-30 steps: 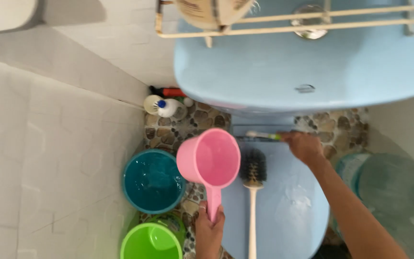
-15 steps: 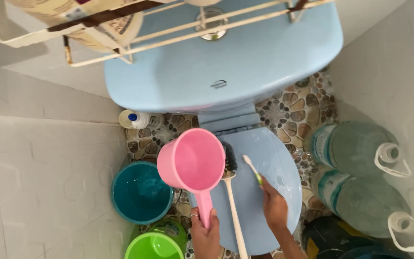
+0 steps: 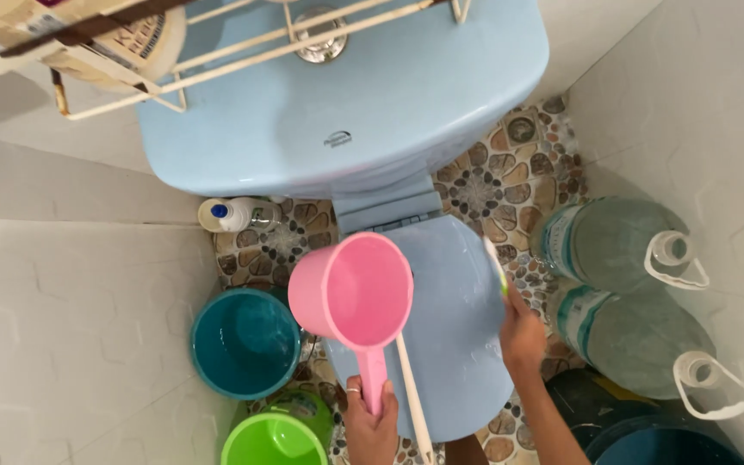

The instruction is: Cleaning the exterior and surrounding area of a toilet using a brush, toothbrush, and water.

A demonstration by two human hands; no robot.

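My left hand [image 3: 370, 426] grips the handle of a pink plastic dipper [image 3: 352, 291], held above the left side of a closed light blue toilet lid [image 3: 453, 336]. It also holds a cream brush handle [image 3: 412, 398]; the dipper hides the brush head. My right hand [image 3: 523, 334] is at the lid's right edge, shut on a small white and green toothbrush [image 3: 495, 266] pointing up and away. The light blue cistern [image 3: 406, 95] stands behind the lid.
A teal bucket [image 3: 245, 343] and a green bucket [image 3: 274, 440] sit on the pebble floor at left. A white bottle [image 3: 236, 214] lies by the wall. Two large clear water jugs [image 3: 622, 293] stand at right. A wire rack [image 3: 174, 52] hangs overhead.
My right hand has carried the toothbrush from the middle of the lid to its right edge. The dipper now covers the brush head. The view has shifted left.
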